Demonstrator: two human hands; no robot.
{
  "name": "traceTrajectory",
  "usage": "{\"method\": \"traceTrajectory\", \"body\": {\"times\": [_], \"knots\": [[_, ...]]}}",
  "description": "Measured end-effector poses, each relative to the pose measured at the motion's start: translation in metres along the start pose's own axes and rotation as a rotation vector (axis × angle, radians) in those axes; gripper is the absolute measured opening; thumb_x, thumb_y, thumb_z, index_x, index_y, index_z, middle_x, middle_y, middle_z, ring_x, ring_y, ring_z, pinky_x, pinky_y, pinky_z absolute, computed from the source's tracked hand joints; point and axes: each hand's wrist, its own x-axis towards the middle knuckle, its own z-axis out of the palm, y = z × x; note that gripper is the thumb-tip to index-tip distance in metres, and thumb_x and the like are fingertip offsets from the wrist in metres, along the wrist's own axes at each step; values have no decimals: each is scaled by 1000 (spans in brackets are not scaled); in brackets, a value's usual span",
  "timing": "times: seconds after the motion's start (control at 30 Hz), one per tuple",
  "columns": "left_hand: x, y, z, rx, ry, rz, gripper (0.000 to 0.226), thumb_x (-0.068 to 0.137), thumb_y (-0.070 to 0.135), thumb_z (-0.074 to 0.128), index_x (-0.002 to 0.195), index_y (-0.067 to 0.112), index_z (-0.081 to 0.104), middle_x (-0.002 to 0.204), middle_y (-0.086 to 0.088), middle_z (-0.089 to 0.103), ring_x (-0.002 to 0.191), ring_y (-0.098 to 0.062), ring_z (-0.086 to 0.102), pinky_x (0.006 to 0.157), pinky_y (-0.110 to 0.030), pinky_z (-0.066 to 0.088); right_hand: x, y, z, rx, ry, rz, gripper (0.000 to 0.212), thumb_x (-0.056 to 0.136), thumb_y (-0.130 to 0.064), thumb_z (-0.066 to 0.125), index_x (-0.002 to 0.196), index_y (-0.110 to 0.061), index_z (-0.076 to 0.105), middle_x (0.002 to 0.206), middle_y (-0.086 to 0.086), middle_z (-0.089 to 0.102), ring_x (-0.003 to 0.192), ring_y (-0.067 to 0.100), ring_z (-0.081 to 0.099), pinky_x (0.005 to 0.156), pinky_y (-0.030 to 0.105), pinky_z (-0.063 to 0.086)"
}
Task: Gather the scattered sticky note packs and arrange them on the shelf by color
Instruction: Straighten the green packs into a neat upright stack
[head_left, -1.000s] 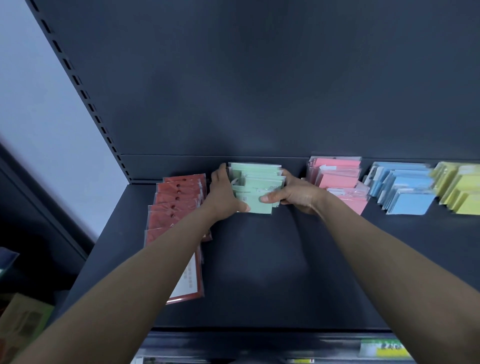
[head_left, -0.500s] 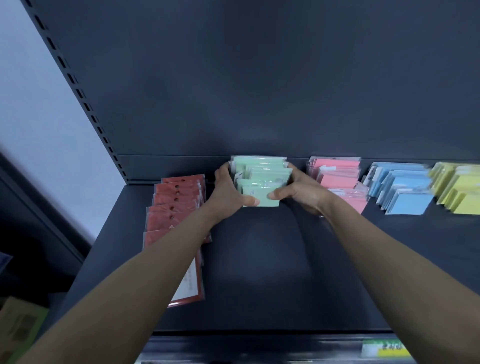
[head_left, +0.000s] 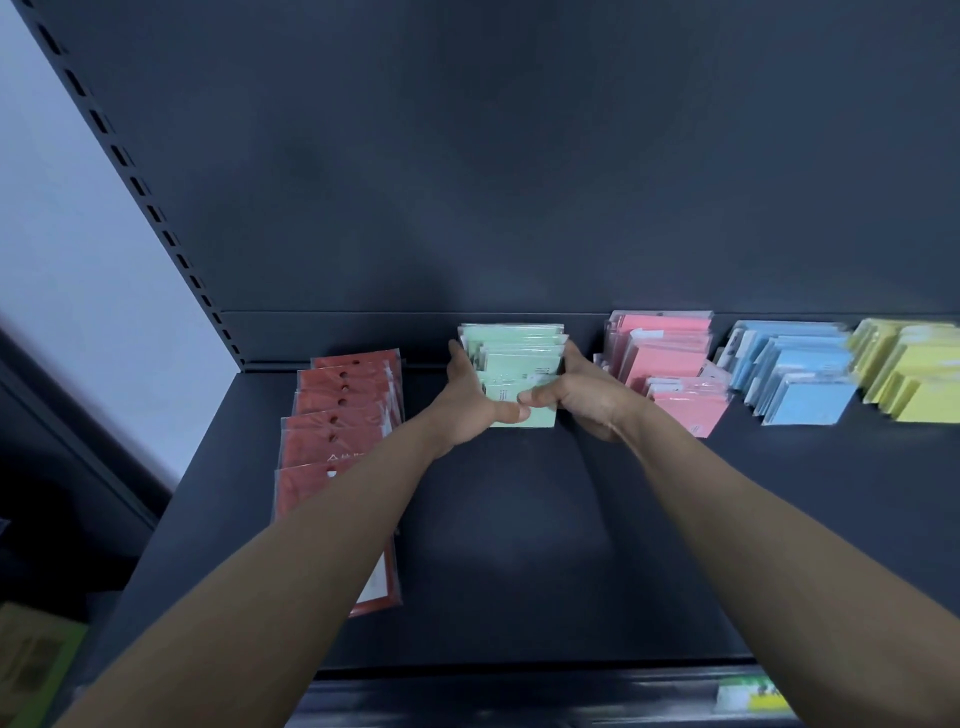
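Green packs (head_left: 519, 358) unmoved — left hand (head_left: 470, 405) and right hand (head_left: 584, 402) fingers still clasp them.

I face a dark grey metal shelf (head_left: 519, 571), its flat board running off to my right. Behind it rises a plain back panel (head_left: 519, 156) of the same grey, with a dull sheen of light across its middle. On my left a slotted upright (head_left: 130, 176) slants along the panel's edge, with a pale wall (head_left: 62, 234) beyond it. The shelf's front rail (head_left: 519, 699) carries a green and yellow label (head_left: 748, 693). Low on my left, in shadow, sits a blurred brownish-green box (head_left: 31, 660).
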Motion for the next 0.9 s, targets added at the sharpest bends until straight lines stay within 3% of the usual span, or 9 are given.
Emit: {"method": "traceTrajectory", "body": {"times": [0.1, 0.23, 0.37, 0.47, 0.53, 0.63, 0.73, 0.83, 0.9], "knots": [[4, -6, 0, 82, 46, 13, 131, 44, 45, 82, 143, 38, -2, 149, 8, 22, 138, -22, 26, 109, -49, 33, -2, 0, 1, -23, 27, -5, 77, 80, 15, 61, 141, -16, 26, 124, 5, 60, 114, 22, 58, 93, 29, 46], [0, 8, -1, 117, 142, 89, 103, 70, 17, 78, 146, 16, 10, 136, -4, 26, 132, -20, 28, 113, -41, 28, -5, -2, -4, -48, 99, -36, 72, 82, 8, 66, 139, -17, 31, 113, -4, 63, 107, 17, 61, 91, 27, 46], [-1, 8, -1, 142, 124, 106, 107, 69, 21, 79, 148, 16, 6, 138, -4, 25, 133, -19, 23, 114, -40, 24, -10, -8, -11, -110, 89, -39, 72, 80, 4, 68, 138, -19, 33, 117, -6, 63, 111, 14, 60, 95, 26, 47], [-5, 2, 4, 179, 76, 60, 123, 55, 43, 78, 148, 22, 1, 149, 0, 17, 140, -20, 14, 115, -47, 21, -18, -6, -8, -247, 59, -13, 76, 79, 3, 69, 139, -21, 28, 111, -11, 58, 96, 2, 57, 68, 4, 44], [-7, 1, 5, 197, 72, 40, 128, 53, 46, 78, 148, 23, -4, 153, 1, 10, 142, -22, 8, 116, -49, 18, -20, -3, -6, -292, 60, -17, 81, 78, 4, 70, 141, -22, 25, 109, -13, 55, 96, 3, 54, 62, 3, 43], [-8, 5, 7, 174, 61, 47, 125, 69, 32, 78, 146, 20, -20, 157, 1, -3, 145, -24, 1, 117, -49, 13, -17, -2, -6, -324, 90, -24, 80, 79, 4, 70, 141, -20, 26, 113, -10, 55, 103, 8, 52, 66, 6, 43], [-6, 14, 10, 275, 87, 54, 121, 78, 28, 73, 142, 11, -28, 157, -4, -13, 145, -26, -7, 118, -47, 2, -14, -4, -6, -361, 146, -36, 78, 79, 3, 70, 141, -18, 28, 116, -6, 56, 109, 12, 52, 84, 15, 40], [-8, 22, 8, 422, 109, 18, 127, 73, 33, 77, 143, 7, -26, 156, -11, -10, 144, -29, -5, 118, -47, 1, -13, -3, -6, -457, 191, -9, 76, 77, -7, 76, 139, -17, 32, 123, -4, 55, 111, 12, 50, 92, 20, 38], [-10, 22, 5, 475, 138, -23, 131, 67, 36, 80, 144, 9, -23, 155, -13, -4, 143, -31, 2, 117, -47, 7, -13, 0, -7, -575, 248, 22, 81, 72, -21, 82, 137, -14, 34, 132, 2, 51, 122, 19, 47, 104, 30, 38]]}}
